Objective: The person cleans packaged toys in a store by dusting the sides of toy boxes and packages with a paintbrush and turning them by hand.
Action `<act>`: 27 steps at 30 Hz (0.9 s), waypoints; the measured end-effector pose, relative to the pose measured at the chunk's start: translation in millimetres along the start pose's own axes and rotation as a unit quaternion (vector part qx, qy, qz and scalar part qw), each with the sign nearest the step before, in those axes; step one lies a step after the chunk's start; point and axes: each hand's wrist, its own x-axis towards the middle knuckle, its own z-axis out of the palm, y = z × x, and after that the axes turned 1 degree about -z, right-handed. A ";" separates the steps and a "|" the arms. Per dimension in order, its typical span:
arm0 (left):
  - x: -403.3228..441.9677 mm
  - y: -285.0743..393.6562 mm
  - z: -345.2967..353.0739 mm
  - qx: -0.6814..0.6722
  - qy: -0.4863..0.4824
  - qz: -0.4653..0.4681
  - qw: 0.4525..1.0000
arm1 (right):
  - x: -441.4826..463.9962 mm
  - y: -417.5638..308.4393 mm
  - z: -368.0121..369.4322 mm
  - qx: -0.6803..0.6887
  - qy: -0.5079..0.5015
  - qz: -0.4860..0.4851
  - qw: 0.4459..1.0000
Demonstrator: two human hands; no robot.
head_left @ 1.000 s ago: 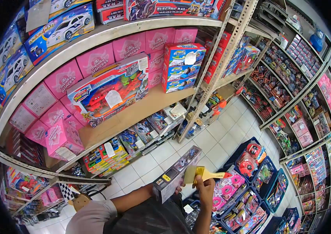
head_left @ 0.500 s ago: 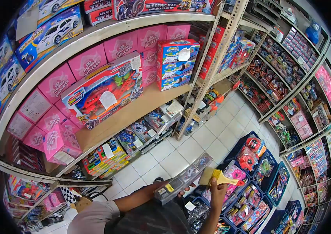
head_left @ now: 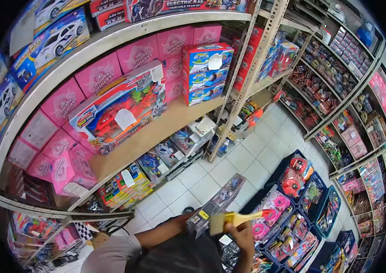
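My right hand point(head_left: 242, 233) is closed around a paintbrush point(head_left: 238, 219) with a yellow handle and a red handle end. Its pale bristles point left, over the near end of a long clear-windowed toy package point(head_left: 220, 200); whether they touch it I cannot tell. Dark items show inside the package, and a yellow label marks its near end. My left hand point(head_left: 184, 224) supports the package from the left side, most of its fingers hidden behind it. The package is held tilted above the tiled floor, its far end pointing up and to the right.
A shelf point(head_left: 156, 129) on the left carries pink boxes point(head_left: 97, 70), a red toy set box point(head_left: 120, 107) and a blue-red train box point(head_left: 207, 75). Dark blue crates point(head_left: 288, 157) of packaged toys stand at right. A metal post point(head_left: 238, 91) rises near the shelf end.
My right hand has brought the paintbrush left and down, from beside the package to over its near end. The package has tipped slightly more upright.
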 end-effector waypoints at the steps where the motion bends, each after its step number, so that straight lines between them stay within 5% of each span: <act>1: -1.3 4.8 9.4 -0.048 -0.012 0.007 0.999 | -0.5 -1.2 6.2 0.015 -0.047 -0.002 0.999; 3: 2.9 10.0 -12.6 -0.149 -0.130 -0.032 0.980 | -5.3 -14.3 5.7 0.009 -0.104 0.053 0.993; 5: -5.5 14.0 4.5 -0.076 -0.124 0.048 0.988 | -2.4 -26.9 8.6 -0.207 -0.068 0.088 0.972; 7: 34.5 19.8 23.6 -0.071 -0.124 0.048 0.989 | 17.4 3.6 2.2 -0.089 0.015 0.009 0.996; 9: -35.4 4.1 -2.1 -0.064 -0.122 0.053 0.989 | 26.0 3.5 5.2 -0.049 0.102 -0.011 0.994; 17: 12.3 39.1 26.2 -0.083 -0.125 0.051 0.987 | 23.7 -5.6 11.2 -0.078 -0.141 0.012 0.987; 20: 10.3 35.3 26.7 -0.108 -0.125 0.062 0.984 | 29.3 -0.6 11.0 -0.011 -0.037 -0.001 0.999; 21: 4.1 32.9 25.6 -0.116 -0.123 0.067 0.983 | 28.3 -12.1 8.8 -0.102 -0.002 0.050 0.994; 24: -4.9 27.6 25.8 -0.128 -0.115 0.076 0.982 | 26.1 1.2 10.1 0.000 -0.042 0.009 0.999; 27: -11.1 17.7 29.4 -0.156 -0.087 0.070 0.981 | 27.2 16.6 -2.2 -0.069 -0.092 -0.022 0.993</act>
